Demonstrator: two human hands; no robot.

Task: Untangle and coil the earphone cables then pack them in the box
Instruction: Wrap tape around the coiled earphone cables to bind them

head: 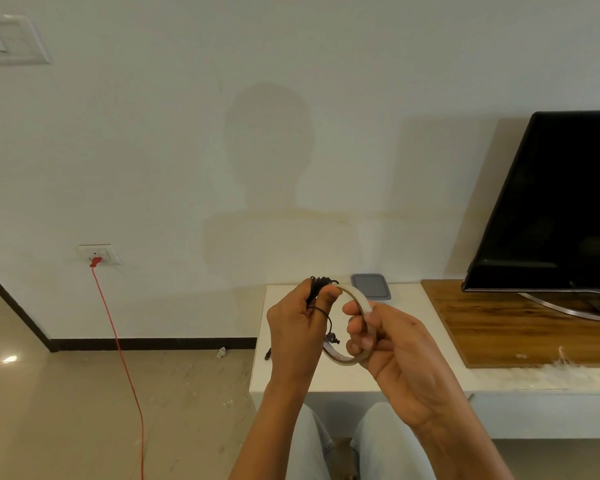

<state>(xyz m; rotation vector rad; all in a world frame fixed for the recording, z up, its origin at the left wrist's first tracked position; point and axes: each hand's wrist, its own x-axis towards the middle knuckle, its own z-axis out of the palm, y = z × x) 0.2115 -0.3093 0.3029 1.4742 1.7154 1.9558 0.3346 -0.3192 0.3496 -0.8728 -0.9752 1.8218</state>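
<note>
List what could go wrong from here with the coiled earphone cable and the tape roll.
1. The left hand pinches the coiled black earphone cable only at its top; a loop and the earbuds hang loose, so the coil may spring open before it is taped.
2. The right hand holds the tape roll close against the coil, so tape could catch the dangling earbuds.
3. The grey-lidded box looks closed, and both hands are occupied.

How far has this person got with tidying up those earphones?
Coiling looks done: the left hand pinches a bundle of black earphone cable, with one earbud dangling. In hand now is fastening it; the right hand holds a tape roll beside the bundle. Packing remains: the grey-lidded box sits closed on the white ledge.
</note>
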